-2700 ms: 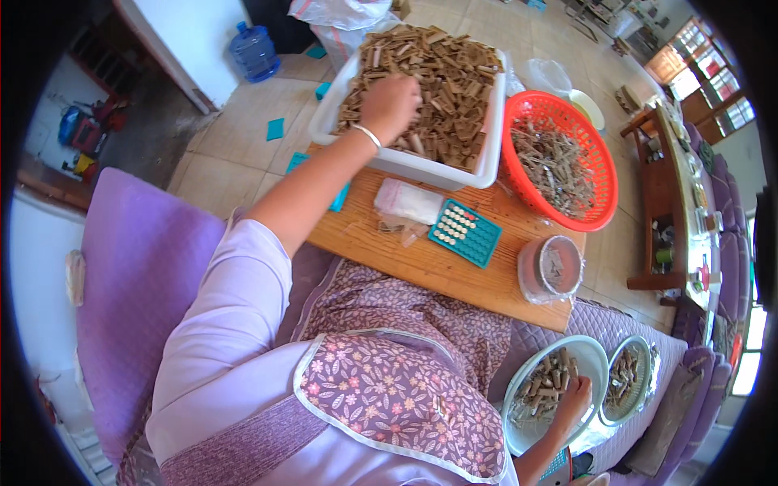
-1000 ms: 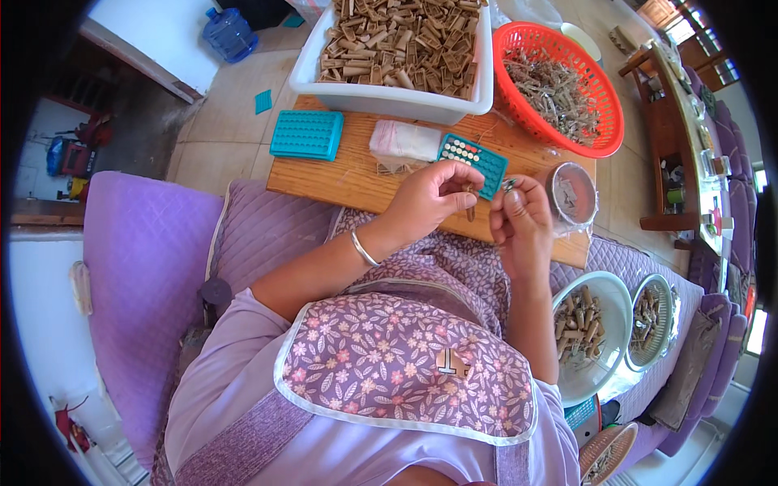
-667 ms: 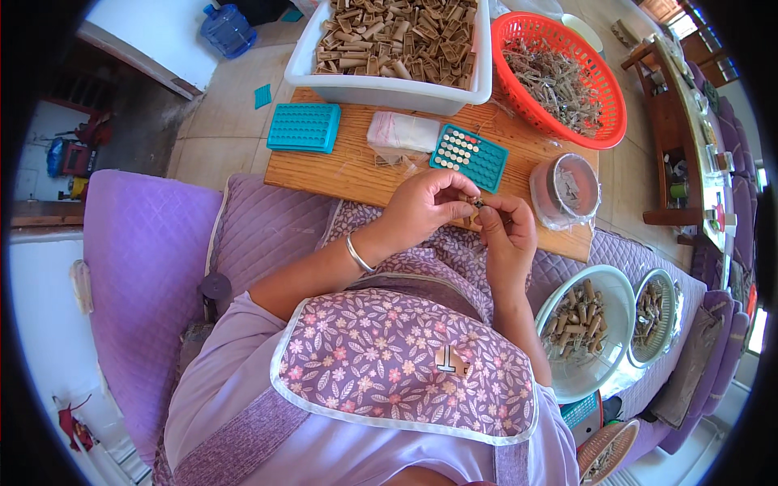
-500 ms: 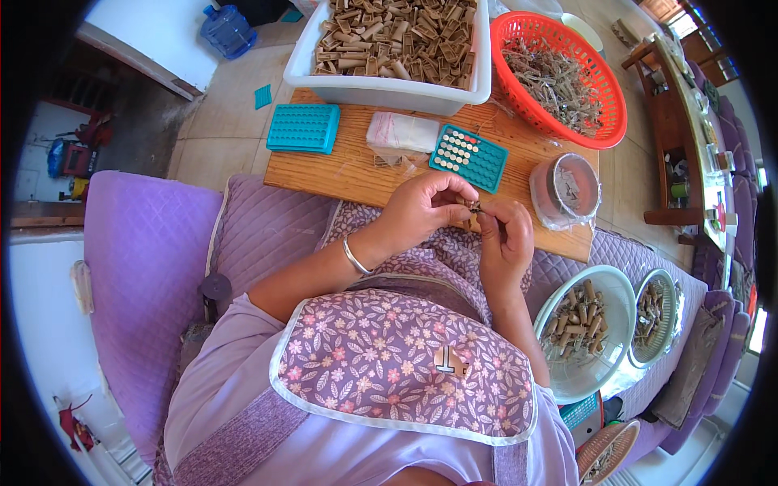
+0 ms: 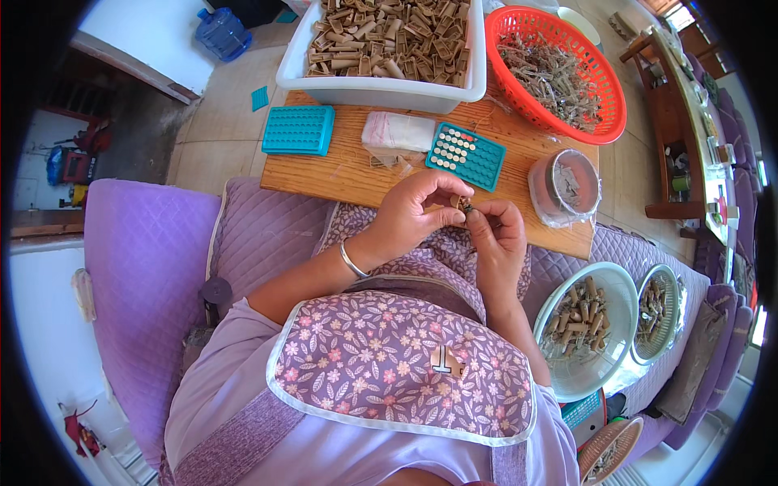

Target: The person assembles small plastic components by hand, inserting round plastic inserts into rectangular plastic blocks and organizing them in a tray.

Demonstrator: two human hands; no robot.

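Note:
Over my lap, in front of the table edge, my left hand (image 5: 417, 209) pinches a small tan-brown plastic shell (image 5: 460, 202) between thumb and fingertips. My right hand (image 5: 498, 233) is closed at the shell's lower right side, thumb and fingers pressed at a tiny dark part there. Fingertips hide most of both pieces. Just beyond the hands lies a teal tray (image 5: 482, 162) of small round pockets, part of them filled with white button-like discs and a few red ones. A white folded cloth or bag (image 5: 399, 131) sits beside it.
On the wooden table (image 5: 348, 182) stand a white bin (image 5: 381, 95) of brown shells, a red basket (image 5: 612, 121) of thin metallic-looking parts, stacked teal trays (image 5: 297, 130) and a clear round tub (image 5: 565, 185). Right of me, a pale green basin (image 5: 620, 356) and smaller basket (image 5: 666, 344) hold more parts.
My fingertips have shifted slightly left and drawn closer together, and more of the brown shell shows between them. The whole view has moved a little.

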